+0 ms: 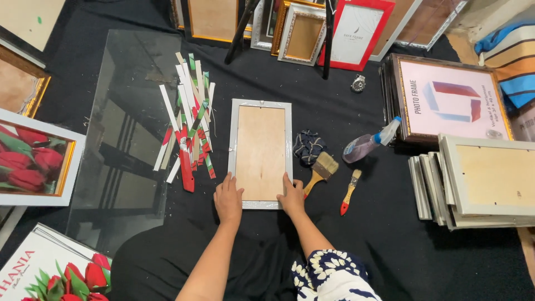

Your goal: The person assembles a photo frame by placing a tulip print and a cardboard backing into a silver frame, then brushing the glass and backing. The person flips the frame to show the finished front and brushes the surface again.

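Observation:
A silver picture frame (260,104) lies face down on black cloth, its brown backing board showing. My left hand (228,199) rests on the frame's near left corner, fingers spread flat. At the near right corner my right hand (291,196) presses down the same way. Neither hand closes around anything. A wide bristle brush (320,169) lies just right of my right hand, and a small brush with a red handle tip (350,191) lies further right.
A glass pane (125,139) lies at the left beside a pile of cut paper strips (188,131). A spray bottle (369,142), a dark rag (308,146) and a small metal tool (358,83) sit right of the frame. Stacked frames (479,181) stand at the right; more frames line the back.

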